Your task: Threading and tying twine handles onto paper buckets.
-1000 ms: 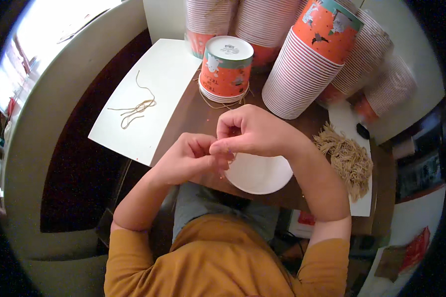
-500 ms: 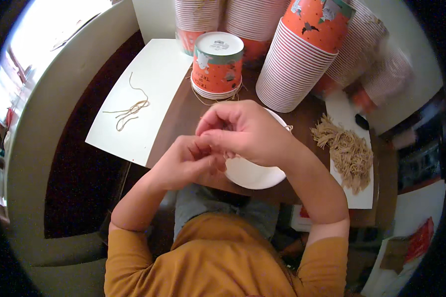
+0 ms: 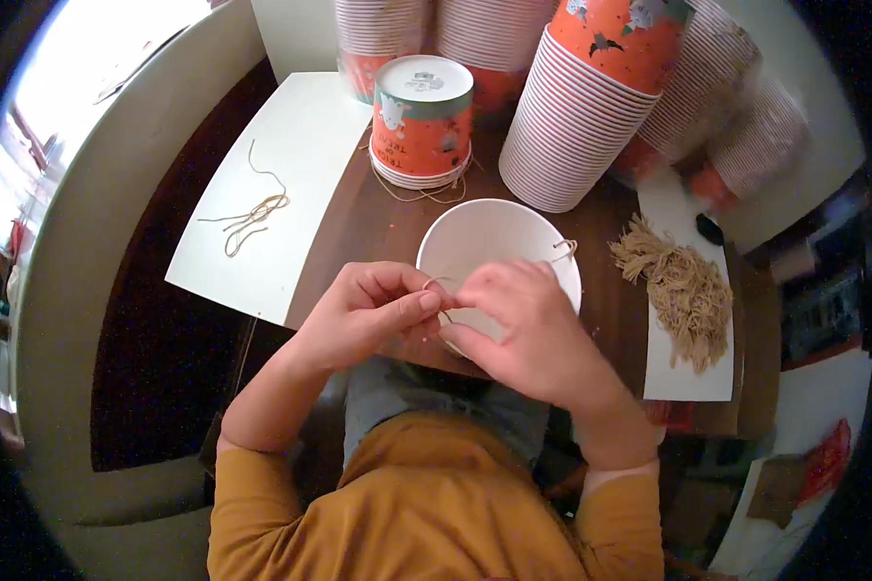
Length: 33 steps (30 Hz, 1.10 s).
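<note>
White cup [image 3: 494,237] just beyond hands [image 3: 455,315]

Head camera looks steeply down, close over the table [image 3: 358,223]; fisheye-bent edges.

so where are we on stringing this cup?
Done: far-side string end already knotted through the white cup; upturned finished cups behind. In hand: left hand and right hand pinch string at the near rim. Left: string bundle, tall cup stacks.
</note>
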Motion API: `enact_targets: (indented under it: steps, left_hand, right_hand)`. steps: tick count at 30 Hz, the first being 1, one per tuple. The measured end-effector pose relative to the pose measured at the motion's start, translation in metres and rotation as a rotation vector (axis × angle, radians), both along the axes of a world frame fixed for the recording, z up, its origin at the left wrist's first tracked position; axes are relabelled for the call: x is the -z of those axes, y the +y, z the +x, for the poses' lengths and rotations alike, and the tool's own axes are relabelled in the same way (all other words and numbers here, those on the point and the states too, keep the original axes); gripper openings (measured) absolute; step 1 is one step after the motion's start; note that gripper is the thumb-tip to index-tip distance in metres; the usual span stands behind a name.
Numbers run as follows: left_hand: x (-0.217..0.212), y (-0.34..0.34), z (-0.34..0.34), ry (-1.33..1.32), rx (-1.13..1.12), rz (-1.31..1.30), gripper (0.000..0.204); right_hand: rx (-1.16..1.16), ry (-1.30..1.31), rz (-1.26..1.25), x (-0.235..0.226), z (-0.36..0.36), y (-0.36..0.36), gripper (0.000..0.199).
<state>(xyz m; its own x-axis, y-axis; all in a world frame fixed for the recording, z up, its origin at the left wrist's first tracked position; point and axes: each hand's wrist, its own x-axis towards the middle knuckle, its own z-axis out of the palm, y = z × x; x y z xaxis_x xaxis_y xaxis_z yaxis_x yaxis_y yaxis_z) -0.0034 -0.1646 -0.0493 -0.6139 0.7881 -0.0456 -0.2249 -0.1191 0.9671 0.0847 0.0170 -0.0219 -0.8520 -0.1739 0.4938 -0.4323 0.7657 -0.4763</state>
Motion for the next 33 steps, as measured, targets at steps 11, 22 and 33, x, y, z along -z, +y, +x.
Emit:
enact_targets:
  steps: [11, 22, 33]
  left_hand:
    - [0.027, 0.046, 0.030, 0.067, -0.042, 0.173, 0.011]
    - [0.049, 0.050, 0.055, 1.165, -0.561, -0.071, 0.015]
    - [0.056, 0.050, 0.043, -0.382, -0.328, 0.179, 0.010]
  right_hand:
    - [0.377, 0.108, 0.114, 0.008, 0.054, -0.015, 0.015]
    - [0.495, 0.246, -0.156, 0.082, 0.051, -0.014, 0.018]
    - [0.425, 0.178, -0.399, 0.094, 0.021, -0.017, 0.023]
